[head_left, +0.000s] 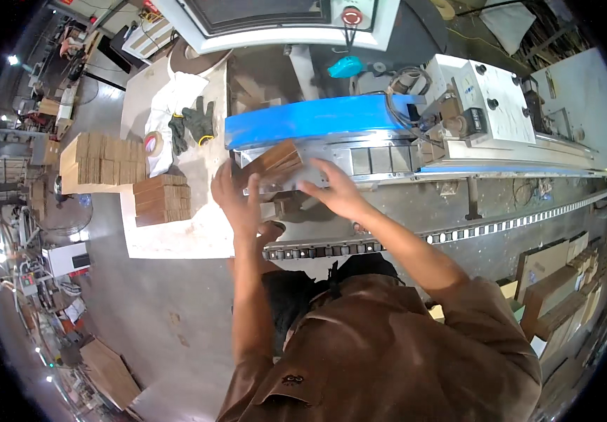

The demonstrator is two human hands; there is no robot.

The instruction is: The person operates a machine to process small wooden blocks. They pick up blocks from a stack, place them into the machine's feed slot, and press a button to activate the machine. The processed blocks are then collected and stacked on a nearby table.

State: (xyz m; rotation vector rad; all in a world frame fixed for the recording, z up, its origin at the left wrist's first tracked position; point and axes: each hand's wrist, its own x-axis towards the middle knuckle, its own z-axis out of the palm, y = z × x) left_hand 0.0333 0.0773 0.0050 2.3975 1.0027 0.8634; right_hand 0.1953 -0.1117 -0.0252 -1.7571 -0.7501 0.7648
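A small bundle of brown wooden pieces (275,162) is tilted over the near side of the machine bed, in front of the blue guard (310,121). My left hand (239,200) grips its left end, with the thumb on the near side and the fingers beyond. Just off the right end of the bundle is my right hand (338,191), its thumb and fingers apart and slightly blurred. Nothing shows in that hand. On the pale table to the left stand a stack of brown wooden pieces (161,200) and a larger, lighter stack (106,160).
Dark work gloves (198,121), a white cloth (170,105) and a tape roll (153,143) lie on the table (205,232). A white machine head (493,98) stands right, with a chain rail (493,228) nearer me. A framed screen (275,14) hangs at the far side. Boards (556,288) lean at right.
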